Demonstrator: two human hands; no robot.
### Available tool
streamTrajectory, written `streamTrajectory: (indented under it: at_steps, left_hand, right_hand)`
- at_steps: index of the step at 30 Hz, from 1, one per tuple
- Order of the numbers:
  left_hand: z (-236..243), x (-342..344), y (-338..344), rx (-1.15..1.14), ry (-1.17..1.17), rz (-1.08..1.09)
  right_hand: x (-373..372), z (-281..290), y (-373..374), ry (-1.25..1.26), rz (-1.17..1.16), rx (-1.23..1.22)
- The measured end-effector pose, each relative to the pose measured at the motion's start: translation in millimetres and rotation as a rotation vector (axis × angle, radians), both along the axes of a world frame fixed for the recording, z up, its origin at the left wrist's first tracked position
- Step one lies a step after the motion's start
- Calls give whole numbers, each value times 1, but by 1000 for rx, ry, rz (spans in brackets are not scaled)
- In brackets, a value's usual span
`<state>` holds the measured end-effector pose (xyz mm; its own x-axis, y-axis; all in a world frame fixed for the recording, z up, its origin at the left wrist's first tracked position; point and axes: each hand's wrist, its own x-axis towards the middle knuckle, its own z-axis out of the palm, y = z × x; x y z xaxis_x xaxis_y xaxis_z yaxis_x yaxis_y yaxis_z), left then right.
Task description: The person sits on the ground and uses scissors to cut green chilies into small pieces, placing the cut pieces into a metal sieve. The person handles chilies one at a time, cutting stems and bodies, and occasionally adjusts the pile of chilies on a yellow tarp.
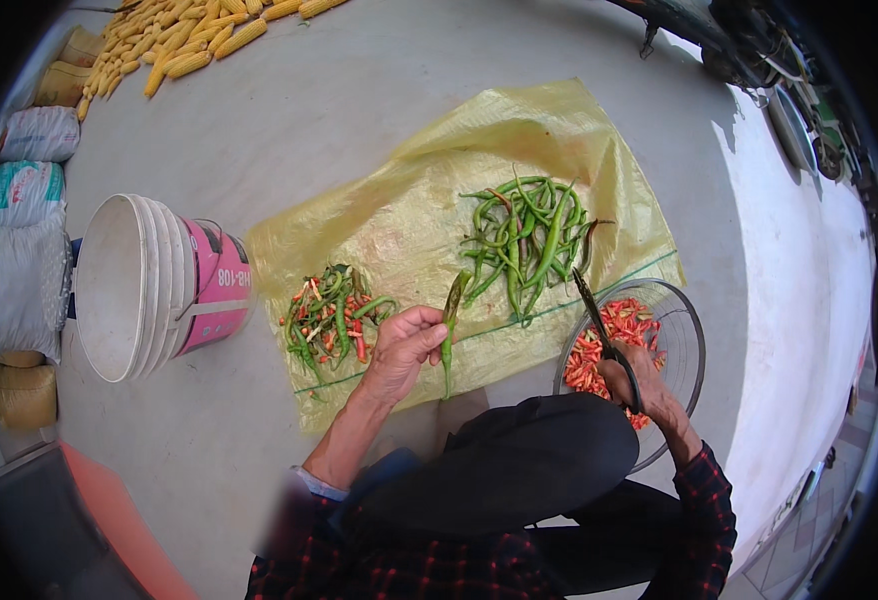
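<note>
Pinching a single green pepper (452,312), the left hand (404,347) occupies the centre of the frame. The pepper lies between the tips of the thumb and forefinger, which are closed against its sides with only its thickness between them; its darkened end projects above the grip toward the top of the frame, and its narrow green end hangs below. The remaining fingers are bent behind the forefinger. At centre right, the right hand (645,378) is curled around the black handles of a pair of scissors (592,306), the fingers partly hidden by the grip; the blades point toward the upper left, apart from the pepper, and how far they are parted cannot be told. Beneath this hand is a round basin (702,352) containing cut red peppers (631,322). A yellow sheet (379,215) spans the middle of the frame, bearing a heap of whole green peppers (549,235) right of centre and a mixed pile of red and green pieces (341,318) left of centre. A white bucket (154,300) with a pink label lies at left; corn cobs (189,45) fill the upper left.
</note>
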<state>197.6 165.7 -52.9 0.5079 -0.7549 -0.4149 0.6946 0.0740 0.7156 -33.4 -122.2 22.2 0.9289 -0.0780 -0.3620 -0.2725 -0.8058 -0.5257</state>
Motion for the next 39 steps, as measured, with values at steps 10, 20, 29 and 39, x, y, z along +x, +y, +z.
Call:
streamTrajectory:
  at_steps: [10,20,29,39]
  left_hand:
    - [32,3,16,-215,204,38]
    - [-39,34,92,520,-212,204]
    - [-104,26,81,865,-789,132]
    - [-139,8,-80,792,-1218,-338]
  right_hand:
    - [-24,53,21,176,-531,182]
    - [-49,104,42,253,-980,339]
    - [-69,119,38,130,-1072,357]
    - [-89,121,41,131,-1056,421]
